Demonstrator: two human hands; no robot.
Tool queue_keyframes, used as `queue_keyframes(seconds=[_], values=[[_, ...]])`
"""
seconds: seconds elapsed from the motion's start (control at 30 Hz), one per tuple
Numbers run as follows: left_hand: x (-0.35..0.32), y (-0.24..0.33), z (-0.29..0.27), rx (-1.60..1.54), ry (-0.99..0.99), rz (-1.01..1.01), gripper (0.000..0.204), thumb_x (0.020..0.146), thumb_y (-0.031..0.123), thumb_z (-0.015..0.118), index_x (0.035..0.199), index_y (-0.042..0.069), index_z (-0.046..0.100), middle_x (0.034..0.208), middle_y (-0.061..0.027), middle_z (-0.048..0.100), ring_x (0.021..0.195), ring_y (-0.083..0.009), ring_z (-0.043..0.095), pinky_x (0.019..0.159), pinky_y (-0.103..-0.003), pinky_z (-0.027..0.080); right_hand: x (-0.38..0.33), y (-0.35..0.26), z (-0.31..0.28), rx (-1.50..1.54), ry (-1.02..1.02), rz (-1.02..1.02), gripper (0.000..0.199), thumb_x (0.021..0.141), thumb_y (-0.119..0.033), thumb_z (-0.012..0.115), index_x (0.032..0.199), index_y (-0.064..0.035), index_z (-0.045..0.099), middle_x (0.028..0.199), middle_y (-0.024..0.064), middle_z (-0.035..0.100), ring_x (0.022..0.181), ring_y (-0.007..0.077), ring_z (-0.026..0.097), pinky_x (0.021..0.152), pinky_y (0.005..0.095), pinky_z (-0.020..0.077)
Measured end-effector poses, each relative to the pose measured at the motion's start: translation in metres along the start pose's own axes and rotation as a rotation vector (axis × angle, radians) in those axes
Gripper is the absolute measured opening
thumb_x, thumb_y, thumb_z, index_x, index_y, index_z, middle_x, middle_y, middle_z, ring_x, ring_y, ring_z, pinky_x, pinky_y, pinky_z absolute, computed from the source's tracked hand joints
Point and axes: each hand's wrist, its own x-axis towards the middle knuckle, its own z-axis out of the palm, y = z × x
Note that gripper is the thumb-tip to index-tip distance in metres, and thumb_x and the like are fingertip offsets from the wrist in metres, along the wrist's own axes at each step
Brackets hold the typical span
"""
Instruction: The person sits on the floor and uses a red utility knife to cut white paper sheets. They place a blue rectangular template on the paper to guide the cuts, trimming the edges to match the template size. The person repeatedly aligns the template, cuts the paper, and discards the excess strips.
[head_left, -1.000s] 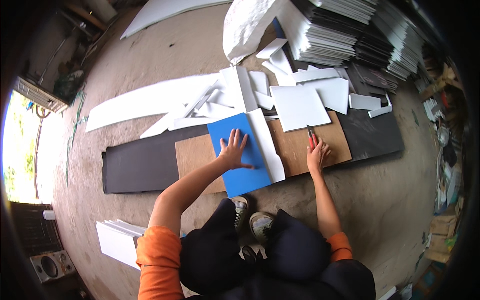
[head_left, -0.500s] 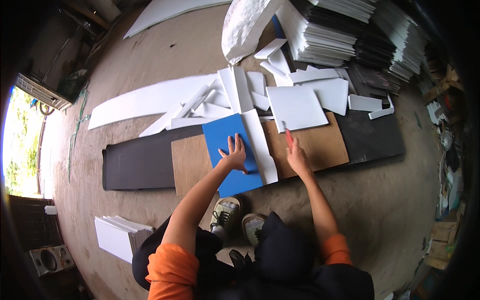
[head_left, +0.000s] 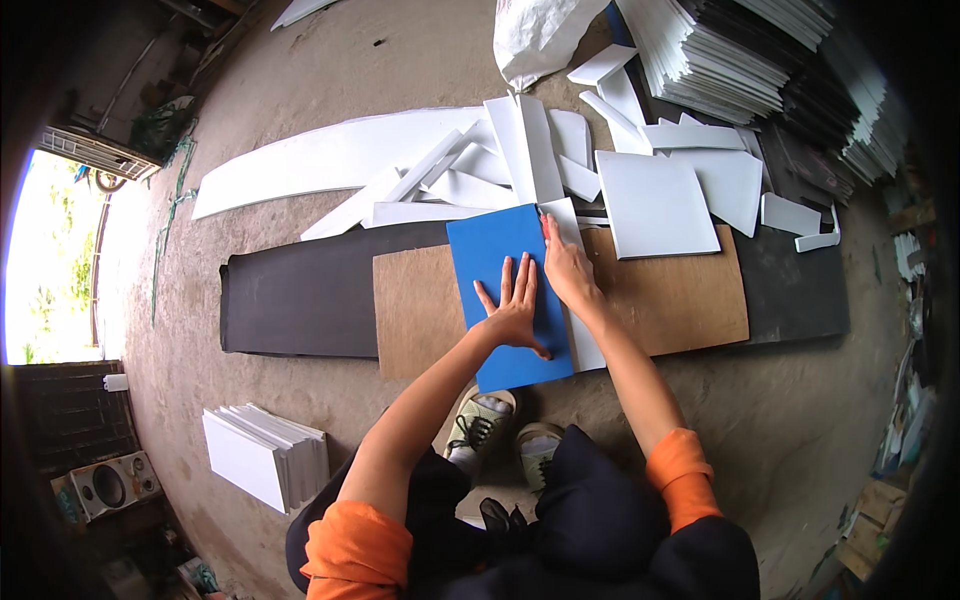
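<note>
My left hand (head_left: 514, 314) lies flat with spread fingers on a blue rectangular board (head_left: 497, 240), pressing it down. Under that board sits a white sheet (head_left: 590, 340), which sticks out along its right edge. My right hand (head_left: 567, 268) is closed around a red-handled cutter (head_left: 546, 228), held at the far right corner of the blue board, by its edge. The blade itself is hidden. Both pieces rest across a brown wooden board (head_left: 420, 300), which lies on a long black sheet (head_left: 300, 295).
Beyond the blue board lie several white offcuts (head_left: 470, 165) and a square white panel (head_left: 655, 205). A white sack (head_left: 540, 45) and tall stacks of white sheets (head_left: 700, 70) stand farther back. At lower left is a small white stack (head_left: 265, 455), near a speaker (head_left: 110, 485).
My right hand has brought the red cutter left from beside the white panel to the blue board's far right corner. My left hand stays flat on the board. The whole view has shifted.
</note>
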Motion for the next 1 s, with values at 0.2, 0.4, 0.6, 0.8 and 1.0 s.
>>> queue_keyframes(seconds=[0.2, 0.4, 0.6, 0.8, 1.0], values=[[-0.001, 0.002, 0.000, -0.013, 0.031, 0.013, 0.144, 0.036, 0.053, 0.079, 0.132, -0.003, -0.013, 0.140, -0.0145, -0.017, 0.127, -0.0347, -0.022, 0.081, -0.075, -0.004, 0.013, 0.005, -0.003, -0.011, 0.016, -0.002, 0.040, 0.085, -0.016, 0.039, 0.123, -0.0060, 0.036, 0.077, 0.0272, 0.058, 0.075, 0.0430, 0.057, 0.067, 0.0501, 0.0453], [-0.001, -0.005, 0.009, -0.039, 0.097, 0.014, 0.144, 0.035, 0.051, 0.080, 0.132, -0.002, -0.012, 0.140, -0.0144, -0.017, 0.127, -0.0347, -0.021, 0.081, -0.075, -0.004, -0.051, 0.010, -0.018, 0.051, -0.073, -0.012, 0.043, 0.084, -0.017, 0.042, 0.124, -0.0051, 0.035, 0.081, 0.0288, 0.057, 0.079, 0.0430, 0.056, 0.069, 0.0504, 0.0452], [-0.011, 0.002, 0.017, -0.027, 0.314, 0.062, 0.129, 0.035, 0.048, 0.080, 0.135, 0.007, 0.009, 0.141, -0.0135, 0.001, 0.130, -0.0365, -0.004, 0.087, -0.071, 0.005, -0.131, 0.031, -0.021, 0.086, -0.195, 0.118, 0.045, 0.084, -0.019, 0.042, 0.127, -0.0139, 0.032, 0.081, 0.0323, 0.055, 0.080, 0.0480, 0.053, 0.072, 0.0530, 0.0427], [-0.042, 0.001, 0.052, 0.149, 0.592, 0.242, 0.076, 0.051, 0.041, 0.076, 0.113, 0.017, 0.040, 0.127, -0.0108, 0.030, 0.119, -0.0303, 0.027, 0.085, -0.053, 0.028, -0.130, 0.026, -0.023, 0.052, -0.191, 0.100, 0.046, 0.084, -0.020, 0.041, 0.128, -0.0098, 0.032, 0.082, 0.0308, 0.056, 0.081, 0.0449, 0.056, 0.072, 0.0504, 0.0446], [-0.062, 0.024, 0.047, 0.244, 0.457, 0.221, 0.088, 0.052, 0.046, 0.074, 0.122, 0.009, 0.037, 0.133, -0.0146, 0.025, 0.126, -0.0344, 0.017, 0.092, -0.062, 0.022, -0.127, 0.026, -0.022, 0.024, -0.187, 0.103, 0.044, 0.084, -0.020, 0.040, 0.125, -0.0059, 0.035, 0.087, 0.0292, 0.057, 0.083, 0.0436, 0.056, 0.074, 0.0500, 0.0447]])
